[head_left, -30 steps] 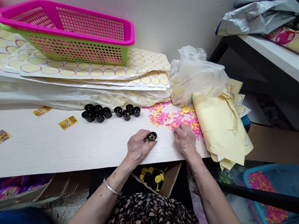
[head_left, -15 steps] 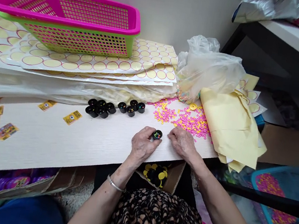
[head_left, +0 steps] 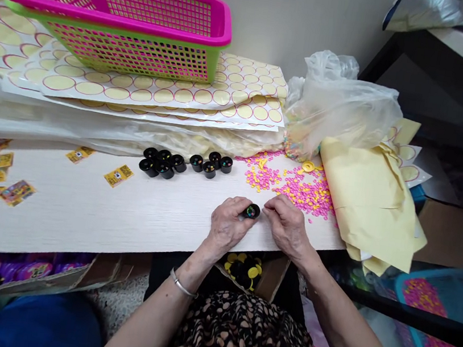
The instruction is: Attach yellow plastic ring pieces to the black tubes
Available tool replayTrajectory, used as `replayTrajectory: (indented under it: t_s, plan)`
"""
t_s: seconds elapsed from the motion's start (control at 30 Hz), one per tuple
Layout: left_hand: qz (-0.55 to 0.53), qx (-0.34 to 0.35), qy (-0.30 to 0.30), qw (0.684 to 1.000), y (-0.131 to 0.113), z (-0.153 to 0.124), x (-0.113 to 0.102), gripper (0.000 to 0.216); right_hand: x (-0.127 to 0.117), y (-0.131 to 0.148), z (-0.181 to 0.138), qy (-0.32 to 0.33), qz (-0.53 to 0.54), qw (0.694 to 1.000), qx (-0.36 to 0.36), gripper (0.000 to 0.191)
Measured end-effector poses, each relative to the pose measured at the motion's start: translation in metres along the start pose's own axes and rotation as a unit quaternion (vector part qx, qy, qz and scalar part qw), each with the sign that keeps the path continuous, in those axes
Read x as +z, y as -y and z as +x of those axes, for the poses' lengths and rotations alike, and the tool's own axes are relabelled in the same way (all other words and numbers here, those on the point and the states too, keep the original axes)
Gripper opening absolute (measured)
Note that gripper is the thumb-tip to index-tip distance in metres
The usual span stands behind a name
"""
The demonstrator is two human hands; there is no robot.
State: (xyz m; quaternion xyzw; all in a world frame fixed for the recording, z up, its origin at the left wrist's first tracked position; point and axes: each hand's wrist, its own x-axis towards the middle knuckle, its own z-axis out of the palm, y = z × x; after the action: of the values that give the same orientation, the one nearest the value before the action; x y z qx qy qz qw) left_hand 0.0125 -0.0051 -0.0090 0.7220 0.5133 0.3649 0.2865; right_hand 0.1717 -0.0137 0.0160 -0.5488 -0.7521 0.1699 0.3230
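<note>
Between the thumb and fingers of my left hand (head_left: pixel 229 219) is a small round black cup (head_left: pixel 251 211) with coloured bits inside. The cup is held at the table's front part, its mouth tipped a little toward my right hand. My right hand (head_left: pixel 289 223) is beside the cup, thumb and forefinger pinched together; whatever they hold is too small or hidden to make out. Behind it, pink and yellow beads (head_left: pixel 304 192) lie scattered, with a yellow disc (head_left: pixel 308 166) among them. Several more black cups (head_left: pixel 165 169) stand in two clusters to the left, coloured bits showing in some.
A pink and green basket (head_left: pixel 132 50) rests on sticker sheets (head_left: pixel 148 94) at the back. Small printed packets (head_left: pixel 118 175) lie left. A plastic bag (head_left: pixel 348 109) and folded yellow paper (head_left: pixel 370 199) border the beads. Below are a box of black and yellow pieces (head_left: pixel 244 270) and a blue basket (head_left: pixel 421 321).
My right hand has come closer to the cup, and the cup in my left hand is more tilted. The whole view has shifted slightly.
</note>
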Motion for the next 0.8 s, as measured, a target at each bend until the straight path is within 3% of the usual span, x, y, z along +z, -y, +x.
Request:
replayTrajectory:
  t_s: [0.2,0.47,0.8]
  plan:
    - [0.010,0.011,0.000,1.000,0.000,-0.001,0.000,0.022,-0.001,0.017,0.006,0.035,-0.054,0.996,-0.060,0.020]
    - [0.020,-0.003,0.001,1.000,-0.003,-0.001,-0.001,0.019,0.001,0.016,0.011,0.092,-0.125,0.983,-0.099,0.024]
    - [-0.004,-0.017,-0.008,1.000,0.000,0.002,0.002,0.016,-0.001,0.035,0.023,0.149,-0.164,0.973,-0.057,0.022]
